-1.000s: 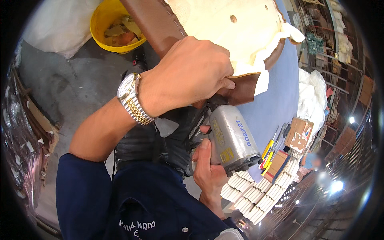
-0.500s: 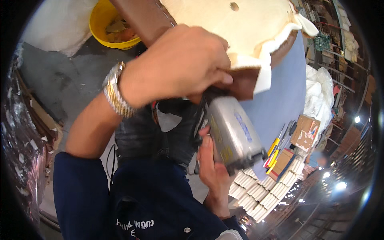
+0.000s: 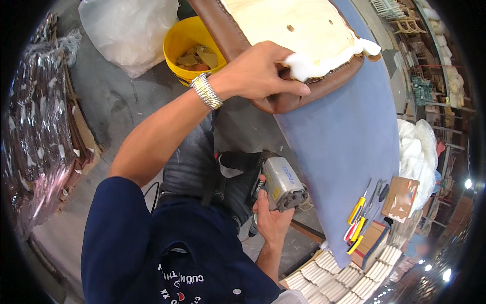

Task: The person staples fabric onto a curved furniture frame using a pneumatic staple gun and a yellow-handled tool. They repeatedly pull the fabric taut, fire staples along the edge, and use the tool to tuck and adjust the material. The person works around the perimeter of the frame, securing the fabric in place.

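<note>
Far left: stack of plastic-wrapped brown material (image 3: 38,126) on the floor, clear plastic bag (image 3: 129,30) beyond it. Yellow bucket (image 3: 190,48) with scraps sits on the floor just off the table's far-left corner.

Left hand (image 3: 258,76), metal wristwatch (image 3: 206,91) on the wrist, is pressed onto the near rim of the seat panel (image 3: 298,35). Fingers curled over the brown leather edge (image 3: 283,101) and pinching the white foam padding (image 3: 304,66) against it. So a closed grip holding leather and foam. Panel lies underside up, bare wood showing, at the far end of the blue table (image 3: 344,152), overhanging its left edge.

Right hand (image 3: 271,218) is low, off the table's left edge near the lap, wrapped around the handle of a grey staple gun (image 3: 281,182). Full grip, gun body pointing up toward the table, not touching the panel.

Right, near corner of the table: yellow- and red-handled hand tools (image 3: 359,218), a small brown box (image 3: 400,197). White bags (image 3: 417,157) past the right edge. Staple strips (image 3: 339,276) in rows below the near corner.
</note>
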The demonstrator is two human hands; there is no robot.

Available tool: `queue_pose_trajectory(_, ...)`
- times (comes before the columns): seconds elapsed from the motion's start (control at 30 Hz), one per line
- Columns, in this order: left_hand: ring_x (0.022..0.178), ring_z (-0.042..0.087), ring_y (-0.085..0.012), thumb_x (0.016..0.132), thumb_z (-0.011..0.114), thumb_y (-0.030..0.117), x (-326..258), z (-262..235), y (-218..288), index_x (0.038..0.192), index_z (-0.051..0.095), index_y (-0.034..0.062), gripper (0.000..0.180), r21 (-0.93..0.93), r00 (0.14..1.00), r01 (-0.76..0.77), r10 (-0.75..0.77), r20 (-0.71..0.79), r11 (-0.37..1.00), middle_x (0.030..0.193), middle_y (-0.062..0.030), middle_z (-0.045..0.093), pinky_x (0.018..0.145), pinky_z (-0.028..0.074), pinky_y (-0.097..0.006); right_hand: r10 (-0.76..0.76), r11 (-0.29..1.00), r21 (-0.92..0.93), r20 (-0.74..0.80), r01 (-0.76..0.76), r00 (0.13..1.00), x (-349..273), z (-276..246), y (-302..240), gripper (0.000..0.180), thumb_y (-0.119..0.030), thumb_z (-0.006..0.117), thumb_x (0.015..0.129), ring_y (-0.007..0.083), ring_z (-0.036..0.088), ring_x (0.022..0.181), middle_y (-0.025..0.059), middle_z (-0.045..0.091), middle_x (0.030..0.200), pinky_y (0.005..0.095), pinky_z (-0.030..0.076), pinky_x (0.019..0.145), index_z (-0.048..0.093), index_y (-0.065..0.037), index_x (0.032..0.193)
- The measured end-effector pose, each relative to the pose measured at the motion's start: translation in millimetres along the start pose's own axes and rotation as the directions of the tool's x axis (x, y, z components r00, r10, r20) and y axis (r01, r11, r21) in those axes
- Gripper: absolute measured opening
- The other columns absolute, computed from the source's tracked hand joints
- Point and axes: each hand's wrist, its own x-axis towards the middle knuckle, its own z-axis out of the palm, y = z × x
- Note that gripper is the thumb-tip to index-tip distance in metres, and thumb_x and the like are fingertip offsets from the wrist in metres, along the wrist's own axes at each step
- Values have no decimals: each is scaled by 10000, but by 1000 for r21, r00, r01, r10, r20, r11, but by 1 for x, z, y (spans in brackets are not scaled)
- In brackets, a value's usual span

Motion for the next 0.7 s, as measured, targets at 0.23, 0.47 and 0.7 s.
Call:
queue_pose_trajectory(0.23,918,632,-228,805,852,460,-13,-39,-18,1004,694,-17,540,391,965,-260,229,125,883,866,-76,676,837,507,-356,-114,990,86,-20,115,993,5,-8,11,490,30,612,968,92,580,687,198,676,1245,243,508,559,431,68,1421)
queue_pose_trajectory(0.47,792,621,-252,790,861,305,-25,-17,-30,885,758,16,321,387,958,-225,275,-79,894,835,-59,667,704,487,-362,-255,962,99,-20,256,967,34,4,-14,524,47,572,972,110,583,670,249,653,1247,248,504,547,375,64,1457)
queue_pose_trajectory(0.7,605,584,-260,797,848,266,-21,-14,-23,728,680,-21,339,358,949,-178,256,-185,917,756,-83,624,569,445,-362,-333,943,38,35,332,942,54,17,-20,552,57,546,974,111,583,667,268,633,1264,249,508,554,352,46,1491)
